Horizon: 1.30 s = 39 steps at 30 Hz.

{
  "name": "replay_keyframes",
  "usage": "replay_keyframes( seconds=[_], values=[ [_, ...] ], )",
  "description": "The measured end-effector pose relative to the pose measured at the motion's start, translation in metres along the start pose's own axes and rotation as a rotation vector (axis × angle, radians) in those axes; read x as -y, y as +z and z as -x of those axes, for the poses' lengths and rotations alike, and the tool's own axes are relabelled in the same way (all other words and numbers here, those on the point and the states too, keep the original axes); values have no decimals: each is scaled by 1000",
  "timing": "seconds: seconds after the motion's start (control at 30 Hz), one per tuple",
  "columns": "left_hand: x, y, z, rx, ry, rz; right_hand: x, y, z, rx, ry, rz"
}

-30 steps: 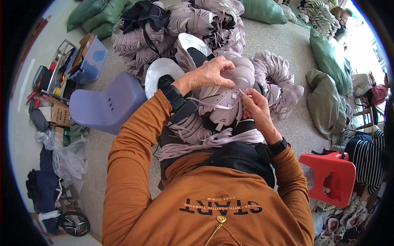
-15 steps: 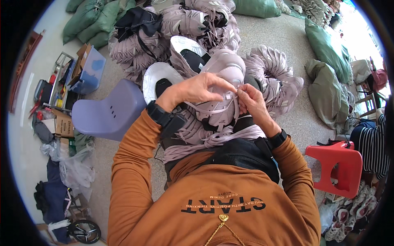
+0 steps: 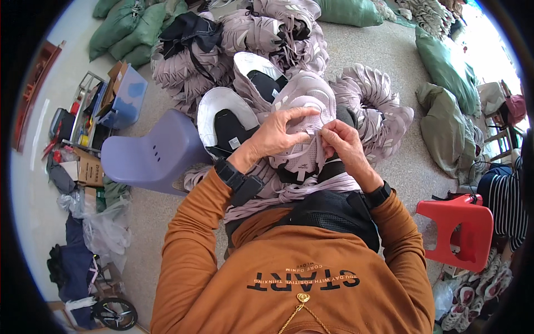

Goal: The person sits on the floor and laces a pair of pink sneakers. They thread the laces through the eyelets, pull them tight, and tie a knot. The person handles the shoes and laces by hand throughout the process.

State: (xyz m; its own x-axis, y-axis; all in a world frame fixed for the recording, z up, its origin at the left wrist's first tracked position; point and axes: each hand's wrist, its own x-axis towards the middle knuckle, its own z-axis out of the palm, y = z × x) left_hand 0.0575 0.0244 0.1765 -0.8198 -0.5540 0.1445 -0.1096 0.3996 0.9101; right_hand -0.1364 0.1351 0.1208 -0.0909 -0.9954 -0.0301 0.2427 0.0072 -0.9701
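A pale pink shoe upper (image 3: 309, 93) lies in front of me over my lap, with black lining showing at its near end. My left hand (image 3: 275, 133) is on its left side. Thumb and forefinger are spread apart over the lacing area, and the other fingers are hidden. Across the upper runs a pale pink shoelace (image 3: 300, 151). My right hand (image 3: 346, 146) pinches the lace at the right edge of the eyelets. A bundle of loose pink laces (image 3: 289, 196) rests across my lap. Just left of the upper are white-lined shoe uppers (image 3: 214, 106) with black inside.
Behind the work are stacked pink uppers (image 3: 250, 36) and a curved row of them (image 3: 384, 103). A purple chair (image 3: 150, 147) stands left, a red stool (image 3: 473, 222) right. Green sacks (image 3: 448, 64) lie farther back. A blue bin (image 3: 125, 100) sits at the left wall.
My left hand has shifted slightly right and down, closer onto the upper. My right hand stays at the eyelets, its fingers still pinched. The view has moved a little.
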Motion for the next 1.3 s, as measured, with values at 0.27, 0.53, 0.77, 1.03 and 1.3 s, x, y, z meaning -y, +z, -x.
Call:
replay_keyframes(
  seconds=[0.27,0.53,0.77,1.03,1.3],
  values=[
    [2,5,2,-34,19,-68,-2,1,1,7,-39,21],
    [6,1,2,-11,-25,49,-1,2,2,20,-51,133],
    [11,0,-1,3,-27,78,-2,4,1,-2,-56,250],
    [8,-3,-4,24,-4,64,18,19,1,-65,-413,725],
    [17,-2,-8,48,63,128,26,25,1,-114,-491,858]
  ],
)
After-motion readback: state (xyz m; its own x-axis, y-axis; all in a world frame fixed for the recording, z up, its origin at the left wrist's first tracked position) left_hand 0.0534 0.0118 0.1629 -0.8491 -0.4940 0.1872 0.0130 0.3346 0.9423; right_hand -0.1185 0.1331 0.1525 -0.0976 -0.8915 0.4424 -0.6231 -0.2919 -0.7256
